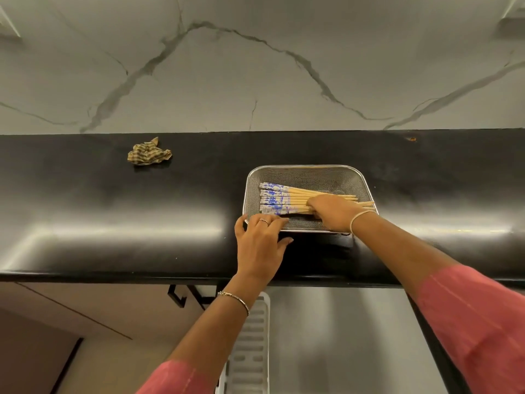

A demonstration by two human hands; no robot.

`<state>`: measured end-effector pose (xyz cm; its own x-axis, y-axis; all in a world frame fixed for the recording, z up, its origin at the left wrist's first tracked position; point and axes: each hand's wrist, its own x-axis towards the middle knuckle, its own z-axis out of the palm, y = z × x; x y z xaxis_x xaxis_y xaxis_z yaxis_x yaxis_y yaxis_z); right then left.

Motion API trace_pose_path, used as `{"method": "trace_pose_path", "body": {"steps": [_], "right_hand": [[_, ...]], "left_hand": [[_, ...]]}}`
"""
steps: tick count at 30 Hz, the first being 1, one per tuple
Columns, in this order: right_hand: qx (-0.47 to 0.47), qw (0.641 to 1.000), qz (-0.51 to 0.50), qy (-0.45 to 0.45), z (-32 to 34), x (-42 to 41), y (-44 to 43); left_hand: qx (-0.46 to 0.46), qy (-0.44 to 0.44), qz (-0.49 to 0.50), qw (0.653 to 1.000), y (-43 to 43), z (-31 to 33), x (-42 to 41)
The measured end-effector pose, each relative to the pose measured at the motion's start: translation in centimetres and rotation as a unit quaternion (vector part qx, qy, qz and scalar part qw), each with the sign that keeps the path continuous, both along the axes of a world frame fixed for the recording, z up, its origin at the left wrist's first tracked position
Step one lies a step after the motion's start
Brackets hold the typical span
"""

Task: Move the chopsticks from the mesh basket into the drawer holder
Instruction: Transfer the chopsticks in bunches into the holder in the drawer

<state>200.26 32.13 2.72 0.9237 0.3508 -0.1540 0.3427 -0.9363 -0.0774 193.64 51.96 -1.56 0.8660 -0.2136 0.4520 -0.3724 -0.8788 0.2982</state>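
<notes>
A rectangular metal mesh basket (pixel 309 173) sits on the black counter, right of centre. Inside it lie several wooden chopsticks (pixel 284 199) with blue-and-white patterned ends pointing left. My right hand (pixel 331 209) reaches into the basket and its fingers curl over the bare wooden part of the bundle. My left hand (pixel 262 240) rests on the basket's near-left corner, fingers spread along the rim. Below the counter an open drawer shows a white slotted holder (pixel 251 345), partly hidden by my left forearm.
A crumpled checked cloth (pixel 149 155) lies on the black counter (pixel 113 217) at the back left. A grey veined marble wall (pixel 255 66) rises behind. The open drawer's grey interior (pixel 341 336) lies under the counter's front edge.
</notes>
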Motion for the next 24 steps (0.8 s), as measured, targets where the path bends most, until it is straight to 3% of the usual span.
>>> {"method": "trace_pose_path", "body": {"steps": [4, 6, 8, 10, 11, 13, 17, 21, 24], "right_hand": [[0.063, 0.997, -0.026, -0.038, 3.1, -2.1, -0.4], [0.135, 0.989, -0.043, -0.041, 5.1, -3.9, -0.4], [0.257, 0.964, -0.061, -0.014, 6.6, -6.0, -0.5], [0.408, 0.908, -0.071, 0.058, 7.5, -8.8, -0.2], [0.467, 0.876, -0.076, 0.096, 7.5, -10.3, -0.1], [0.555, 0.811, -0.090, 0.163, 6.8, -13.2, 0.4], [0.661, 0.701, -0.117, 0.240, 4.3, -17.7, 1.3], [0.707, 0.640, -0.137, 0.267, 2.1, -20.5, 1.9], [0.717, 0.617, -0.142, 0.292, 0.8, -22.5, 2.4]], "left_hand": [[-0.079, -0.030, 0.023, 0.996, -0.9, 2.0, -1.8], [-0.204, 0.008, 0.025, 0.979, -1.3, 3.6, -2.9], [-0.401, 0.121, 0.021, 0.908, -1.7, 5.7, -3.6], [-0.572, 0.240, -0.022, 0.784, -2.0, 8.0, -4.6], [-0.618, 0.277, -0.059, 0.733, -2.1, 8.7, -5.1], [-0.642, 0.313, -0.128, 0.688, -2.2, 9.6, -6.3], [-0.604, 0.383, -0.188, 0.673, -3.1, 8.7, -8.5], [-0.557, 0.436, -0.182, 0.683, -3.3, 6.6, -10.3], [-0.544, 0.454, -0.167, 0.686, -2.8, 5.5, -12.0]]}}
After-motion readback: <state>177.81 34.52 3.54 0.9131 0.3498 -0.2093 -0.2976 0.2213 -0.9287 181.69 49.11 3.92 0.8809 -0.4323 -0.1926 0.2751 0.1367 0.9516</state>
